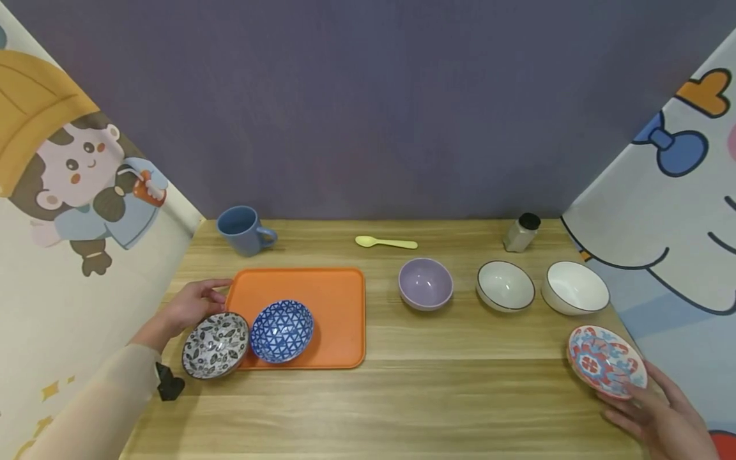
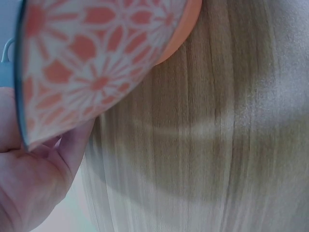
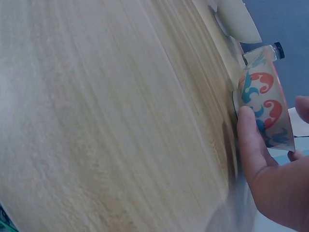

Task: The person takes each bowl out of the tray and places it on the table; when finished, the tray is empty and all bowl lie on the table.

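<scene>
My left hand [image 1: 192,303] is beside the far-left rim of a bowl with black leaves inside [image 1: 215,345], its fingers reaching past it toward the tray corner. In the left wrist view that bowl's coral-flowered outside [image 2: 99,63] covers part of the hand. A blue triangle-patterned bowl [image 1: 282,332] stands right of it on an orange tray [image 1: 339,319]. At the right edge my right hand [image 1: 667,412] holds a red-and-blue patterned bowl [image 1: 604,358] by its near side. A finger [image 3: 248,130] lies along its outer wall, others by the rim.
A blue mug [image 1: 241,233] stands behind the tray, with a yellow spoon [image 1: 388,243] to its right. A purple bowl [image 1: 425,284] and two white bowls [image 1: 506,287] form a row. A black-capped jar [image 1: 521,233] is at the back right. Walls border the table on three sides.
</scene>
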A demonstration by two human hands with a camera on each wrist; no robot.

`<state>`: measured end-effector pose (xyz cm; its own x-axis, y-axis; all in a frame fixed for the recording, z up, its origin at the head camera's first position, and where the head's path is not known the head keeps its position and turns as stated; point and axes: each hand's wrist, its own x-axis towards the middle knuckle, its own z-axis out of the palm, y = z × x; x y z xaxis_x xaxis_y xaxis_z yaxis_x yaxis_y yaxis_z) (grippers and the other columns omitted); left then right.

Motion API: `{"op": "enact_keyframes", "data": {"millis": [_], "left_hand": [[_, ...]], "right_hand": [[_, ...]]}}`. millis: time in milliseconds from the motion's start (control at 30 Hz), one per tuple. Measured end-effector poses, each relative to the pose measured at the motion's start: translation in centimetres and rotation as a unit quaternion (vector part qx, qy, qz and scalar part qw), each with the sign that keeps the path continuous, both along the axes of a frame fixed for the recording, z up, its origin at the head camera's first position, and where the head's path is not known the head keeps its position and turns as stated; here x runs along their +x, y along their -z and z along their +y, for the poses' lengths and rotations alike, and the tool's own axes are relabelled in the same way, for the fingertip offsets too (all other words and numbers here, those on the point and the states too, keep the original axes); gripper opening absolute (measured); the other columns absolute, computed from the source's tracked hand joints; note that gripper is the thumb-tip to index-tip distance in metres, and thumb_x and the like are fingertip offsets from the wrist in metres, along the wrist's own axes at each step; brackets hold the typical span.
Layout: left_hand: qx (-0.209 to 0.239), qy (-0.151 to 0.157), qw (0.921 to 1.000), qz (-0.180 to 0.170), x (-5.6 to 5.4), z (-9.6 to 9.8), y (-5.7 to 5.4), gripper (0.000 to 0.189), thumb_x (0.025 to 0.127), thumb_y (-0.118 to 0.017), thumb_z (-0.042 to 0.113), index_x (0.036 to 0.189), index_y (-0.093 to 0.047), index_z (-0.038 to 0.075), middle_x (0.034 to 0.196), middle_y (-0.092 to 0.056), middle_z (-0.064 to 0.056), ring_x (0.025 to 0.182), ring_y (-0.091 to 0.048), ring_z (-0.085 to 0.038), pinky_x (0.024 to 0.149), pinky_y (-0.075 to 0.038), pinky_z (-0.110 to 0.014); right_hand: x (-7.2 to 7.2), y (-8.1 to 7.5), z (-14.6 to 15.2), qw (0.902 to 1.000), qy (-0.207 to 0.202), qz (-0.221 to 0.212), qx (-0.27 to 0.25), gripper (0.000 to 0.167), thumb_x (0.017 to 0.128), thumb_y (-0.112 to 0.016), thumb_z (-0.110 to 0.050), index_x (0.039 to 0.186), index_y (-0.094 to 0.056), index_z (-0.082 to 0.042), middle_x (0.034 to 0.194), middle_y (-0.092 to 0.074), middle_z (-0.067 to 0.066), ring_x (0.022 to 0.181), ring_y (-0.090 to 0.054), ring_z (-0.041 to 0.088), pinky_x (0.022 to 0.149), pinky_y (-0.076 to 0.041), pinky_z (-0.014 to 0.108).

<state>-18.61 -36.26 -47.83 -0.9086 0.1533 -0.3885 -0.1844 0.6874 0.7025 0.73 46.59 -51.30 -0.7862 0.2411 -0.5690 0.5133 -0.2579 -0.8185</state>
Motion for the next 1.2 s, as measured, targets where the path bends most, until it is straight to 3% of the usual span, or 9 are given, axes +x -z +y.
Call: {"op": "enact_keyframes", "data": {"millis": [100,200,300,433,533,833,1000,1100,1200], "left_hand": [[0.005,0.002,1.0,0.004,0.0,0.0,0.0,0.063,0.093,-0.061,-0.008,0.153,-0.04,-0.006,0.116,-0.064,-0.027,0.098,-0.065,-0.027,0.076,-0.057,-0.03],[0.009,-0.001,1.0,0.002,-0.1,0.0,0.0,0.064,0.093,-0.06,-0.008,0.153,-0.04,-0.005,0.117,-0.064,-0.027,0.098,-0.065,-0.026,0.075,-0.057,-0.029],[0.012,-0.001,0.9999,-0.001,-0.1,0.0,0.0,0.065,0.093,-0.06,-0.008,0.154,-0.039,-0.005,0.117,-0.064,-0.027,0.098,-0.065,-0.026,0.076,-0.057,-0.029],[0.009,0.001,1.0,0.002,-0.1,0.1,0.0,0.064,0.093,-0.06,-0.008,0.154,-0.039,-0.005,0.117,-0.064,-0.027,0.098,-0.065,-0.026,0.076,-0.057,-0.029],[0.003,0.004,1.0,0.008,-0.2,0.1,-0.1,0.063,0.094,-0.06,-0.008,0.154,-0.04,-0.004,0.115,-0.064,-0.026,0.098,-0.065,-0.026,0.076,-0.057,-0.029],[0.013,0.0,0.9999,-0.003,-0.3,0.0,0.1,0.063,0.093,-0.059,-0.008,0.153,-0.04,-0.004,0.115,-0.064,-0.025,0.097,-0.064,-0.025,0.077,-0.057,-0.028],[0.015,-0.005,0.9998,-0.012,-0.3,-0.1,0.2,0.064,0.094,-0.058,-0.009,0.154,-0.039,-0.003,0.117,-0.063,-0.025,0.098,-0.064,-0.026,0.077,-0.057,-0.029],[0.016,-0.005,0.9998,-0.013,-0.2,-0.1,0.2,0.064,0.094,-0.058,-0.009,0.154,-0.038,-0.004,0.117,-0.062,-0.026,0.099,-0.064,-0.026,0.077,-0.057,-0.03],[0.016,-0.009,0.9997,-0.015,-0.1,-0.2,0.3,0.063,0.094,-0.057,-0.009,0.154,-0.039,-0.003,0.117,-0.062,-0.026,0.099,-0.064,-0.027,0.077,-0.057,-0.03]], "right_hand": [[0.0,0.0,-0.4,0.9993,0.01,-0.014,0.032,0.095,0.102,-0.062,-0.036,0.156,0.014,-0.052,0.096,-0.053,-0.027,0.078,-0.073,0.009,0.086,-0.06,0.05],[-0.2,-0.1,-0.7,0.9943,0.005,-0.046,0.096,0.098,0.1,-0.063,-0.042,0.158,0.016,-0.047,0.135,-0.056,0.009,0.076,-0.069,0.002,0.084,-0.061,0.046],[-0.6,-0.5,-0.9,0.9783,0.001,-0.098,0.182,0.104,0.096,-0.065,-0.052,0.162,0.014,-0.035,0.165,-0.017,0.033,0.072,-0.062,-0.003,0.078,-0.062,0.04],[-0.9,-1.3,-1.1,0.9514,-0.008,-0.147,0.27,0.107,0.094,-0.062,-0.06,0.165,0.006,-0.017,0.168,-0.003,0.029,0.114,-0.066,0.034,0.089,-0.057,0.047],[-0.9,-2.1,-1.3,0.9423,-0.024,-0.147,0.3,0.106,0.096,-0.057,-0.06,0.165,0.005,-0.009,0.168,-0.002,0.029,0.146,-0.025,0.056,0.103,-0.044,0.06],[-1.2,-5.1,-2.3,0.9183,-0.063,-0.122,0.371,0.099,0.101,-0.051,-0.057,0.163,0.001,-0.001,0.165,-0.004,0.035,0.148,-0.016,0.058,0.111,-0.03,0.07],[-2.3,-6.6,-2.9,0.9084,-0.058,-0.037,0.412,0.089,0.102,-0.055,-0.05,0.166,-0.008,-0.011,0.17,-0.012,0.023,0.156,-0.022,0.033,0.122,-0.032,0.043],[-3.3,-8.0,-3.8,0.8982,-0.087,0.028,0.43,0.084,0.1,-0.062,-0.048,0.166,-0.018,-0.02,0.164,-0.033,0.006,0.138,-0.039,-0.002,0.098,-0.039,0.007],[-4.7,-9.5,-5.5,0.8914,-0.131,0.091,0.424,0.076,0.099,-0.067,-0.043,0.162,-0.03,-0.026,0.145,-0.047,-0.015,0.11,-0.042,-0.02,0.074,-0.037,0.001]]}}
